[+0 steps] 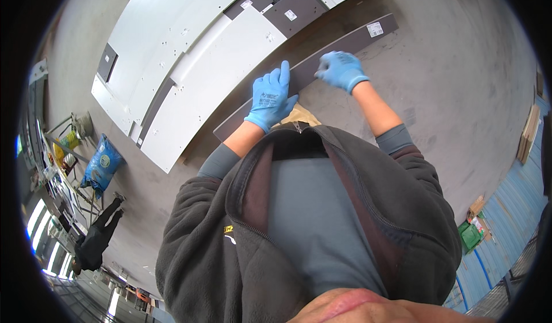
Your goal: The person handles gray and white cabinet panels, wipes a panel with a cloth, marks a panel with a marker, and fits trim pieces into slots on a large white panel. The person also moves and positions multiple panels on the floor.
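Note:
A long, narrow dark grey board [345,45] runs slantwise in front of me, with a white label [375,29] near its far right end. My left hand [270,97], in a light blue glove, is over the left part of the board with its fingers stretched out and thumb apart. It hides part of the board; whether it presses on it I cannot tell. My right hand [343,71], gloved alike, is by the board's near edge, right of the middle. Its fingers are curled in together, and what they hold, if anything, does not show.
Beyond the board lies a stack of large white panels [230,52] with dark grey panels [296,11] among them. At the left are a blue sack [102,165], a metal rack and a person in dark clothes [95,242]. A green bin [470,237] stands at the lower right.

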Available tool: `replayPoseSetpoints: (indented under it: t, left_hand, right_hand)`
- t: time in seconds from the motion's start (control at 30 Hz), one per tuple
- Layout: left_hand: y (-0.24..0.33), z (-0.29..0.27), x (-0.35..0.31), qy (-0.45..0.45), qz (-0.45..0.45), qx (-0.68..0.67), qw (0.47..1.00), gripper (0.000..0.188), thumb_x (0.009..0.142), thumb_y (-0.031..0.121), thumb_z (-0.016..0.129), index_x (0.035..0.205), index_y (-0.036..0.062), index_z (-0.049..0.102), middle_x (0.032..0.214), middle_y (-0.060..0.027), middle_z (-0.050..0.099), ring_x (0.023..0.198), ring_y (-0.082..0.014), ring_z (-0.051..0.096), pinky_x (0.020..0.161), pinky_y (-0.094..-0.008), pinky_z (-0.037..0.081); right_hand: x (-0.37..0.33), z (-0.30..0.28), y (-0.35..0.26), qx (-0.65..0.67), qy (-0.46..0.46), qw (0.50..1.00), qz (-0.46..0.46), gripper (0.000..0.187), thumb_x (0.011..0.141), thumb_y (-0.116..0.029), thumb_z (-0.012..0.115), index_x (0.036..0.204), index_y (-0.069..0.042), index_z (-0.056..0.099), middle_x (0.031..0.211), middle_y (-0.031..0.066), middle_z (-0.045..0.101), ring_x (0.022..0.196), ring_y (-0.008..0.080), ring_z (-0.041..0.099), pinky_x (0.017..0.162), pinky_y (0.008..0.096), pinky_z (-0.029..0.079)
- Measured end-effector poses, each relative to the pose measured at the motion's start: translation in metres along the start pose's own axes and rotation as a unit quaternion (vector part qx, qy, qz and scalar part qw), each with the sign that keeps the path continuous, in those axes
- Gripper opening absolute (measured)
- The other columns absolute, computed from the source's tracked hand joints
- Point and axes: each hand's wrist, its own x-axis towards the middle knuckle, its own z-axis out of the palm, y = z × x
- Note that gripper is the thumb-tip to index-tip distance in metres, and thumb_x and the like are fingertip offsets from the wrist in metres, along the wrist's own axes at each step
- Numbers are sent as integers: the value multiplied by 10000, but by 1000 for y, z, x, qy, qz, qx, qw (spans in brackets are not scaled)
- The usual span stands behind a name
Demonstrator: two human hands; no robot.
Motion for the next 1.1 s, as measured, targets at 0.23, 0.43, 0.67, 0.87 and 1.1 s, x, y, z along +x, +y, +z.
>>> replayPoseSetpoints:
  t: [0.23, 0.43, 0.67, 0.87, 1.1]
  left_hand:
    - [-8, -2, 9, -6, -10, -5, 1000, 1038, 774, 370, 868, 1583, -49, 370, 1201, -165, 620, 1035, -334, 619, 886, -464, 471]
    - [-8, -4, 18, -22, -34, -30, 999, 1041, 743, 266, 837, 1577, -98, 333, 1158, -198, 634, 1016, -342, 637, 854, -463, 504]
    - [-32, -1, -1, -27, -40, -53, 997, 1051, 771, 333, 851, 1577, -95, 331, 1154, -198, 647, 986, -356, 641, 850, -474, 518]
    - [-122, -4, -32, 13, -59, -36, 998, 989, 770, 336, 857, 1555, -50, 396, 1174, -194, 645, 1037, -363, 642, 908, -472, 515]
    - [-284, -5, -16, 28, -85, 16, 996, 951, 782, 367, 842, 1549, -6, 422, 1198, -174, 645, 1062, -363, 643, 912, -490, 503]
  right_hand:
    - [6, 14, -14, -53, 10, 997, -58, 203, 869, -326, 741, 925, -151, 826, 968, 150, 787, 946, 326, 763, 862, 446, 589]
    - [-16, 65, -45, -129, 301, 894, -306, 452, 851, -249, 687, 1276, -94, 707, 1409, 207, 651, 1319, 315, 622, 1142, 475, 448]
    - [17, 79, 71, -128, 264, 947, -127, 653, 799, -244, 720, 1423, -106, 587, 1591, 154, 512, 1514, 327, 428, 1208, 557, 334]
    - [13, 134, 124, -160, 237, 957, 57, 684, 858, -352, 717, 1476, -92, 578, 1615, 197, 476, 1506, 352, 425, 1204, 560, 343]
    - [16, 226, 8, 49, 37, 997, 43, 576, 906, -365, 685, 1371, -29, 648, 1451, 221, 623, 1336, 381, 596, 1141, 456, 468]
